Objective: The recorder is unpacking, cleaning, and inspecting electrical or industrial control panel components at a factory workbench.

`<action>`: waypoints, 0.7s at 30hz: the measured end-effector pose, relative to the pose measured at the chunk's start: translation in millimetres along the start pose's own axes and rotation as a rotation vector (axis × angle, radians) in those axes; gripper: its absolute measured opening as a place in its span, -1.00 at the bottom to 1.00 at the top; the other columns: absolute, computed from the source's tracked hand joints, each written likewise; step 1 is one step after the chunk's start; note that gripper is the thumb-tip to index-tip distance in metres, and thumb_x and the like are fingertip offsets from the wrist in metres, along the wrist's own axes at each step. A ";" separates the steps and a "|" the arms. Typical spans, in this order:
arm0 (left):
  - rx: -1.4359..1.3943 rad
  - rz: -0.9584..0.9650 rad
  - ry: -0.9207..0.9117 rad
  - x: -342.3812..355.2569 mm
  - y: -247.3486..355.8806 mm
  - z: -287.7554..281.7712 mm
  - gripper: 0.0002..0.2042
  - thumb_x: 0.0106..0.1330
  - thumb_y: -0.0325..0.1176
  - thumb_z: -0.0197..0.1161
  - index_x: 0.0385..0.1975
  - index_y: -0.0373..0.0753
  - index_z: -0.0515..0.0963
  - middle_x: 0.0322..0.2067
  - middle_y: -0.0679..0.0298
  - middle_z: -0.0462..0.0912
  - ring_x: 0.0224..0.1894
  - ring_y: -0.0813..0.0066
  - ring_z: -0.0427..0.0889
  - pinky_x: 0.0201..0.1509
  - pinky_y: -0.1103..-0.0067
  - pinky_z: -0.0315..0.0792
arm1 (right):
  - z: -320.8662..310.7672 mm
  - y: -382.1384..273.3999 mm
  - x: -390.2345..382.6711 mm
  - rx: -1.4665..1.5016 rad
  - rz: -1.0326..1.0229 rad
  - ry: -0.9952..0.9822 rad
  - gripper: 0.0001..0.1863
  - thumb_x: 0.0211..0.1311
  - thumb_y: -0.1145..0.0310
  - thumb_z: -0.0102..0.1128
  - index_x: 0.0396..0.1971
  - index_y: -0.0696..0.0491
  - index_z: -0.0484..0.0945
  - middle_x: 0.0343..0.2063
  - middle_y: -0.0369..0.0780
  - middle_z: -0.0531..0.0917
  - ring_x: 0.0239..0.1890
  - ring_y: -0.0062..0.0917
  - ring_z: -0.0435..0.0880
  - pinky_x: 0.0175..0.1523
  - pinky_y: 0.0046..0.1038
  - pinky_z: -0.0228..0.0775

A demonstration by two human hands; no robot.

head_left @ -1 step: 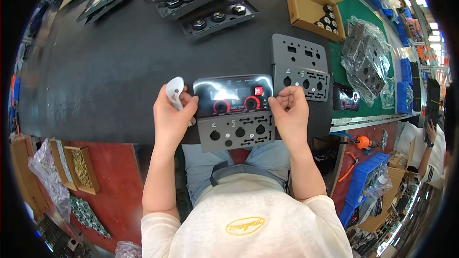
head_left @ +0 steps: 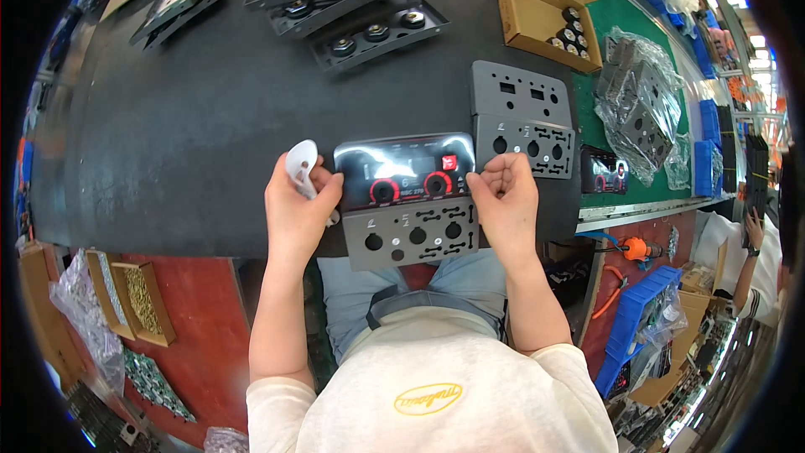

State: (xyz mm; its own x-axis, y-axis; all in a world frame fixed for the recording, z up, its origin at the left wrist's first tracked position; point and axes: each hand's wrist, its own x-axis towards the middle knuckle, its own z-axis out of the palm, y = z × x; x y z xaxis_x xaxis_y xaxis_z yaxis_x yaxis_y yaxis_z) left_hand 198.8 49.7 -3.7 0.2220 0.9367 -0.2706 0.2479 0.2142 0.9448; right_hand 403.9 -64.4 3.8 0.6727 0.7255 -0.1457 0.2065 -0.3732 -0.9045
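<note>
A glossy black panel sticker (head_left: 405, 169) with red ring graphics covers the upper part of a grey metal panel (head_left: 412, 233) at the table's front edge. My left hand (head_left: 298, 210) is closed around a curled white strip (head_left: 301, 164), its thumb against the sticker's left edge. At the right edge, my right hand (head_left: 508, 201) pinches the sticker's border between thumb and curled fingers. The lower part of the metal panel shows round holes and slots; the sticker hides the rest.
Another grey panel (head_left: 523, 117) lies to the right, near a cardboard box (head_left: 513, 17) of black knobs. Stacked brackets (head_left: 381, 38) stand at the back. Plastic-wrapped panels (head_left: 641, 109) and a similar black sticker (head_left: 604, 171) rest on the green surface. Another person's hand (head_left: 755, 231) shows far right.
The whole view has shifted very slightly. Both hands keep the same hold on the strip and the sticker.
</note>
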 end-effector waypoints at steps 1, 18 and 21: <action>-0.005 0.005 -0.012 0.3 -0.7 -0.3 -0.74 0.05 -0.60 0.25 -0.26 -0.34 0.39 -0.57 0.37 0.47 -0.55 0.66 0.46 -0.50 0.69 0.37 | 0.1 -0.2 0.6 -0.032 -0.022 0.008 -0.78 0.01 0.58 0.23 -0.40 0.15 0.34 -0.62 -0.34 0.45 -0.59 -0.76 0.37 -0.46 -0.67 0.28; -0.043 -0.006 0.011 3.3 -2.2 2.4 -0.73 0.04 -0.62 0.26 -0.25 -0.33 0.41 -0.56 0.38 0.48 -0.53 0.67 0.45 -0.46 0.71 0.37 | -9.0 -20.1 6.6 -0.312 0.020 -0.084 -0.77 0.04 0.50 0.21 -0.40 0.13 0.30 -0.66 -0.20 0.55 -0.62 -0.42 0.57 -0.45 -0.41 0.38; -0.037 0.007 0.009 3.6 -3.3 1.4 -0.72 0.04 -0.62 0.26 -0.24 -0.33 0.41 -0.55 0.37 0.48 -0.53 0.67 0.46 -0.46 0.70 0.37 | -10.8 -19.5 9.1 -0.360 0.022 -0.115 -0.75 0.04 0.46 0.23 -0.39 0.12 0.30 -0.67 -0.21 0.55 -0.60 -0.37 0.58 -0.43 -0.38 0.38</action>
State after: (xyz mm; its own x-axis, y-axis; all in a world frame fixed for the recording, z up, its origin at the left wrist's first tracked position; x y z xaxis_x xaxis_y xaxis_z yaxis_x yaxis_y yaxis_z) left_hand 200.1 51.9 -8.0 0.2151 0.9405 -0.2629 0.2112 0.2181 0.9528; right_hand 413.7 -56.7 24.5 0.5995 0.7677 -0.2262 0.4430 -0.5537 -0.7051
